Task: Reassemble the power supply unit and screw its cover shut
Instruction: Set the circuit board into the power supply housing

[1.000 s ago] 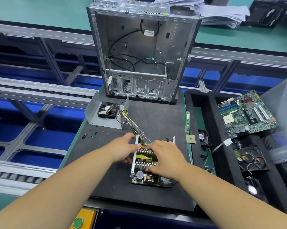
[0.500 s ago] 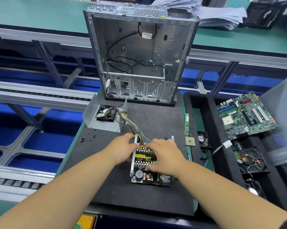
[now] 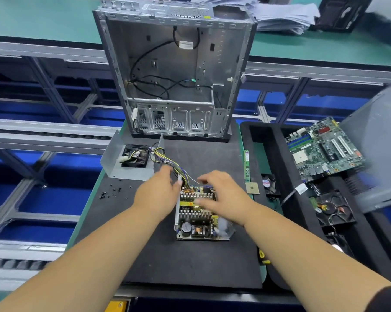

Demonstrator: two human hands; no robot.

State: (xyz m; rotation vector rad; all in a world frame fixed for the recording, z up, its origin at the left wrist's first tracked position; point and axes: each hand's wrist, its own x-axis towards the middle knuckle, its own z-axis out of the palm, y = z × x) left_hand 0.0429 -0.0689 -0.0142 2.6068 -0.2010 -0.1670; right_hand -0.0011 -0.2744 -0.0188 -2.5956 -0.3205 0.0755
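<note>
The open grey metal power supply tray with its exposed circuit board point(image 3: 197, 218) lies on the black foam mat point(image 3: 190, 262). The left hand point(image 3: 159, 192) and the right hand point(image 3: 221, 197) hover over its far end, fingers loosely spread, grasping nothing. Its yellow label is illegible

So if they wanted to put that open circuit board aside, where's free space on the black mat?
Bare mat lies between the power supply board and the near edge, and right of the cover below the computer case. The left edge is crowded with screws.

One computer case point(image 3: 174, 75), one motherboard point(image 3: 325, 149), two hands, one open power supply point(image 3: 199, 217)
</note>
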